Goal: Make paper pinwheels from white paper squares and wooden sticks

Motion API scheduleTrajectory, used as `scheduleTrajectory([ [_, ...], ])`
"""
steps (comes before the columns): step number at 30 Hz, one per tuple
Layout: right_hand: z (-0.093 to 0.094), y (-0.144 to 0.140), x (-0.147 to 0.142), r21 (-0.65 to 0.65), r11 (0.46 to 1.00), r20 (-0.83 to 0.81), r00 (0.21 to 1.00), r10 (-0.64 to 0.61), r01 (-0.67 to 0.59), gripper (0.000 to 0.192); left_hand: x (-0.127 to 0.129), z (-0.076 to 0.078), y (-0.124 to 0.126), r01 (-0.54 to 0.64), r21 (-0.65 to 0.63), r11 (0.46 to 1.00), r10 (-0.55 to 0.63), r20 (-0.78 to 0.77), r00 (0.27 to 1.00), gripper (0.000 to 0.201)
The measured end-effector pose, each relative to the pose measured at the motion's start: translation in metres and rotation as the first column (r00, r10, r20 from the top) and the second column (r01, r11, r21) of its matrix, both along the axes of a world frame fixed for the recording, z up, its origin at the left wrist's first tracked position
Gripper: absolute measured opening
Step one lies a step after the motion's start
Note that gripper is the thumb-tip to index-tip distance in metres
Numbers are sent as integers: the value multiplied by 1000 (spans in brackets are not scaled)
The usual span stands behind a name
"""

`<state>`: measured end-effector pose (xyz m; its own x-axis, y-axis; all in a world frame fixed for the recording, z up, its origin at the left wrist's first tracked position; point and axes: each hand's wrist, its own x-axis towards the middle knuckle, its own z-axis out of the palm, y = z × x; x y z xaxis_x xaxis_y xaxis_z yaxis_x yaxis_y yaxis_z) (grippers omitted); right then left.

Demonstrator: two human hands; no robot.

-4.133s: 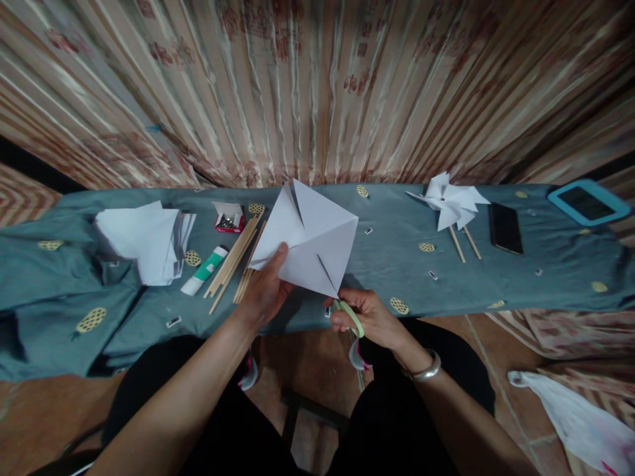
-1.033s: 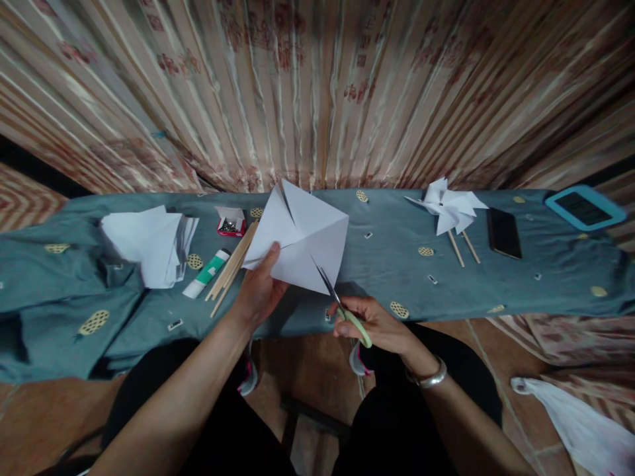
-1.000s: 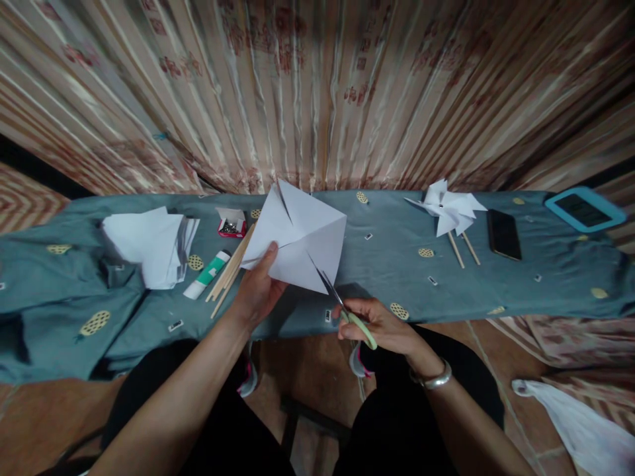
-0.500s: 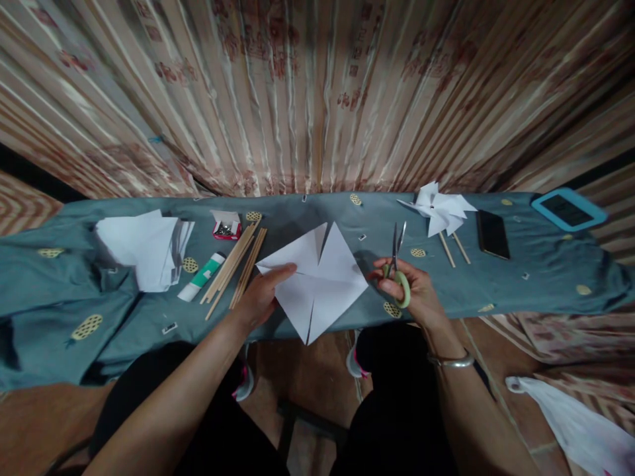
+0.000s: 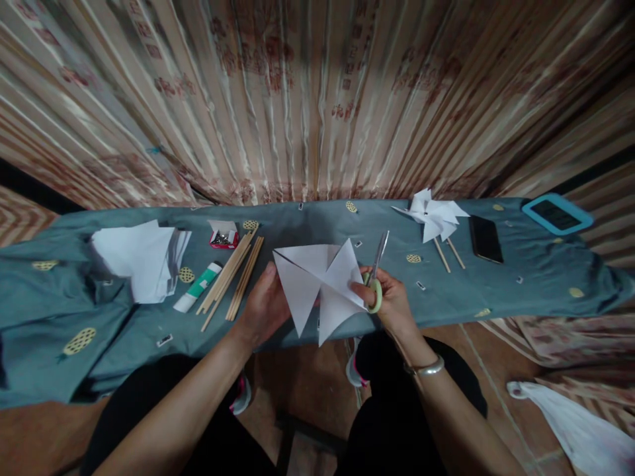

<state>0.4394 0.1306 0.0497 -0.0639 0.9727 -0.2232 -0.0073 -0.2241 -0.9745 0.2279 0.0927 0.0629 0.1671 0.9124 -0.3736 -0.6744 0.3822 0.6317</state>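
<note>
A white paper square [image 5: 297, 284], slit in from its corners, is held over the front of the cloth-covered table, its pieces partly lifted and bent. My right hand [image 5: 389, 297] pinches its right edge, thumb on top. That same hand keeps the green-handled scissors [image 5: 380, 254], blades pointing up and away. At the paper's left side is my left hand [image 5: 265, 304], thumb raised and apart from the sheet. Its other fingers are partly hidden behind the paper.
Left on the table [image 5: 307, 221] are stacked white papers [image 5: 136, 254], a glue stick [image 5: 198, 287], wooden sticks [image 5: 225, 274] and a red box of small metal pieces [image 5: 223, 236]. Right are paper pinwheels [image 5: 434, 215] on sticks, a phone [image 5: 486, 238] and a blue-framed tablet [image 5: 556, 213].
The paper has turned and its pieces have bent. My right hand has moved left with the scissors and taken the paper's right edge. My left thumb has come off the sheet.
</note>
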Motion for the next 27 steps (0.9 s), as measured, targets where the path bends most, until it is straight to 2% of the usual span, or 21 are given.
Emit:
scheduleTrajectory([
  [5,-2,4,-4,42,986,-100,983,-154,159,38,0,-2,-3,74,111,991,-80,47,996,59],
  [7,-2,6,-5,41,976,-157,966,-204,213,37,2,-6,-4,70,128,989,-78,59,995,60],
  [10,-4,6,-11,-7,967,-249,936,-247,253,37,7,-11,-7,42,129,991,-56,106,993,48],
  [12,-5,5,-18,-29,974,-280,933,-225,226,37,12,-14,-9,33,165,986,-49,94,994,39],
  [15,-9,0,-32,-25,990,-271,952,-143,141,38,19,-14,-12,-6,187,982,6,-1,1000,39],
  [20,-18,-7,-47,8,998,-185,981,-64,67,43,25,-9,-15,-90,25,996,92,-96,991,39],
  [23,-20,-9,-48,40,998,-117,992,-35,40,42,23,-7,-14,-225,-86,971,210,-156,965,35],
  [27,-16,-15,-43,88,994,-12,998,67,-66,41,14,-5,-7,-361,-44,932,349,-170,922,33],
])
